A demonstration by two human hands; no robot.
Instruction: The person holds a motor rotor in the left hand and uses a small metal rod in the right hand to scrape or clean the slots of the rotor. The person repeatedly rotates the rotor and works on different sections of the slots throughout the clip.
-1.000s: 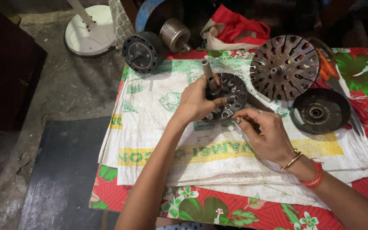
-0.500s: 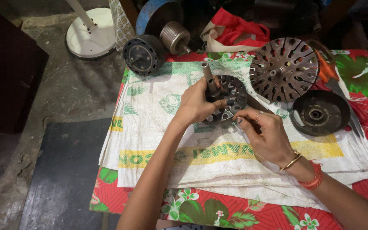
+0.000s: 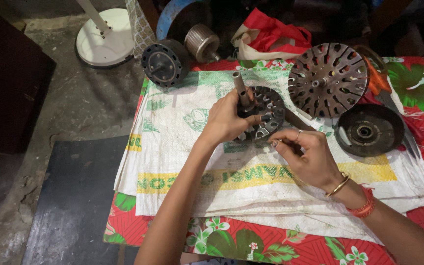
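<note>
Gripping a dark, round, slotted metal motor core (image 3: pixel 263 115) with an upright grey shaft, the left hand (image 3: pixel 226 120) has its fingers curled closed around the core's near edge, steadying it on a white woven sack (image 3: pixel 182 147) at the table's middle. The right hand (image 3: pixel 307 157), at the core's four o'clock, has its fingertips pinched together against the rim; what they hold is too small to tell. No winding shows in the slots, so the work looks early. At two o'clock lies a larger slotted disc (image 3: pixel 327 81), at three o'clock a black round housing (image 3: pixel 369 130), at ten o'clock another black housing (image 3: pixel 164 61).
</note>
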